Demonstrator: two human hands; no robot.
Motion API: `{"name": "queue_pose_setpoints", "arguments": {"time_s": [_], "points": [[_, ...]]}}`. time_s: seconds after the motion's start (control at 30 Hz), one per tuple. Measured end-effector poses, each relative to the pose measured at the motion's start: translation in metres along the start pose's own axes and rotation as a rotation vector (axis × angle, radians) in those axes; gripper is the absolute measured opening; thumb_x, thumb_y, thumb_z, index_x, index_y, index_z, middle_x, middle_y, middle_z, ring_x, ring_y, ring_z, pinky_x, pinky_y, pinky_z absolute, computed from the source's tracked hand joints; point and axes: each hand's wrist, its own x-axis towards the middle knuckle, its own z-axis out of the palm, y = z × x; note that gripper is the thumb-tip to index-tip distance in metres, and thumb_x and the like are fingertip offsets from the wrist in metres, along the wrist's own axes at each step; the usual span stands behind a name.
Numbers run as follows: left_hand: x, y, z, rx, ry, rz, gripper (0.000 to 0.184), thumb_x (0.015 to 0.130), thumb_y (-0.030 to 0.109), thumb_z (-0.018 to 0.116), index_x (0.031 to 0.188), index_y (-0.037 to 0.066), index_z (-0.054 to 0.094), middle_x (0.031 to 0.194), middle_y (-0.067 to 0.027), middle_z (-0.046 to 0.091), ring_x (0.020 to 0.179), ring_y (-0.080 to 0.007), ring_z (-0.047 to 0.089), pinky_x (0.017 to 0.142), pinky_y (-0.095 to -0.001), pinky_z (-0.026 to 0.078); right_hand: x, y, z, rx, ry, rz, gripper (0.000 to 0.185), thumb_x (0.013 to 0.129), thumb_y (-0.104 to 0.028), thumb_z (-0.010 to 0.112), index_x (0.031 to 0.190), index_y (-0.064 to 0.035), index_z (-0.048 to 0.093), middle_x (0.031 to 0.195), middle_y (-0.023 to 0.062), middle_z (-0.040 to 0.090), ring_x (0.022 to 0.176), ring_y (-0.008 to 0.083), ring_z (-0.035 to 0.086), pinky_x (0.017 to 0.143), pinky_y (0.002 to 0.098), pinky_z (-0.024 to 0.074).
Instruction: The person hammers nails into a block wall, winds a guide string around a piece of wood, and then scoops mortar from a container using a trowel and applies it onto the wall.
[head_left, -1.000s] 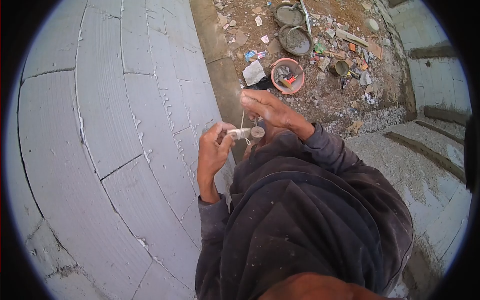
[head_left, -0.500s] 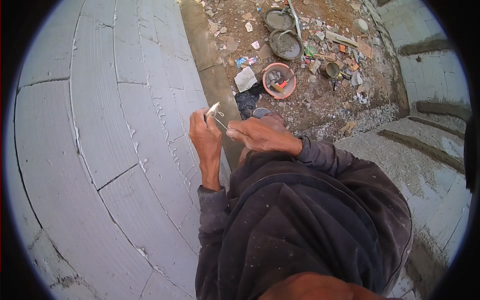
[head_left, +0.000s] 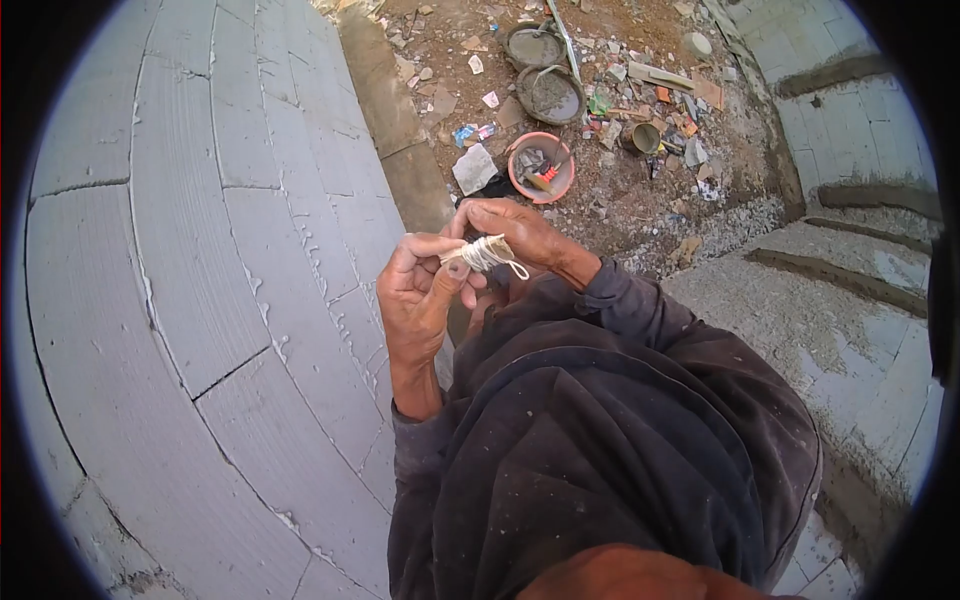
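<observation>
Pale string point(head_left: 485, 254) is wound in several turns around a short, light-coloured piece, with a loop hanging off its right end. My left hand point(head_left: 415, 300) pinches the left end of this bundle between thumb and fingers. Close against its far side is my right hand point(head_left: 515, 230), curled with the fingertips bent toward the string. Part of those fingers is hidden behind the bundle, and whether they grip the string is unclear. Both hands are in front of my body, beside the grey block wall point(head_left: 290, 270).
An orange bucket point(head_left: 541, 195) with tools stands on the littered ground beyond my hands. Farther off are two dark mortar tubs, one of them this round tub point(head_left: 553, 97). A broken white block point(head_left: 474, 170) lies near the bucket. More block wall point(head_left: 850, 150) rises at right.
My left hand has turned over, bringing the wound string into view. My right hand has moved up and closer to it; the stretched strand between the hands no longer shows.
</observation>
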Motion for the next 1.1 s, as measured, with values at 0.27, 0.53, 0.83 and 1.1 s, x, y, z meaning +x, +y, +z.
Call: {"name": "queue_pose_setpoints", "arguments": {"time_s": [0.27, 0.53, 0.83, 1.1], "points": [[0.055, -0.006, -0.010, 0.754, 0.400, 0.169, 0.010, 0.102, 0.001, 0.063, 0.110, -0.003, 0.066, 0.090, -0.0109, 0.071, 0.072, -0.0153, 0.067, 0.063, -0.0310, 0.055, -0.012, 0.002, 0.020, 0.024, -0.097, 0.232, 0.035, 0.111, -0.035, 0.050, 0.102, -0.0031, 0.061, 0.090, 0.0068, 0.062, 0.084, 0.0257, 0.061, 0.081, 0.0402, 0.0496], [0.051, -0.059, -0.013, 0.323, -0.249, -0.484, 0.010, 0.101, 0.000, 0.064, 0.111, -0.002, 0.065, 0.097, -0.0110, 0.072, 0.084, -0.0173, 0.070, 0.070, -0.0317, 0.057, 0.008, -0.027, -0.073, -0.952, 0.184, -0.192, 0.036, 0.108, -0.035, 0.049, 0.098, -0.0038, 0.064, 0.086, 0.0165, 0.062, 0.081, 0.0371, 0.060, 0.074, 0.0469, 0.0466], [0.138, -0.124, 0.019, 0.642, -0.210, -0.144, 0.016, 0.095, -0.001, 0.069, 0.110, 0.001, 0.072, 0.107, -0.0123, 0.075, 0.096, -0.0244, 0.070, 0.083, -0.0343, 0.056, -0.004, -0.017, -0.134, 0.465, 0.256, 0.369, 0.044, 0.112, -0.044, 0.049, 0.127, -0.0046, 0.064, 0.093, 0.0038, 0.067, 0.077, 0.0111, 0.061, 0.060, 0.0286, 0.0498], [0.174, -0.247, 0.023, 1.046, -0.231, -0.180, 0.049, 0.088, -0.001, 0.070, 0.135, 0.013, 0.070, 0.142, -0.0179, 0.063, 0.125, -0.0389, 0.061, 0.108, -0.0459, 0.048, 0.009, 0.117, -0.298, 0.402, 0.374, 0.530, 0.034, 0.109, -0.034, 0.056, 0.120, -0.0037, 0.066, 0.080, 0.0009, 0.067, 0.065, 0.0104, 0.064, 0.046, 0.0260, 0.0506]]}}
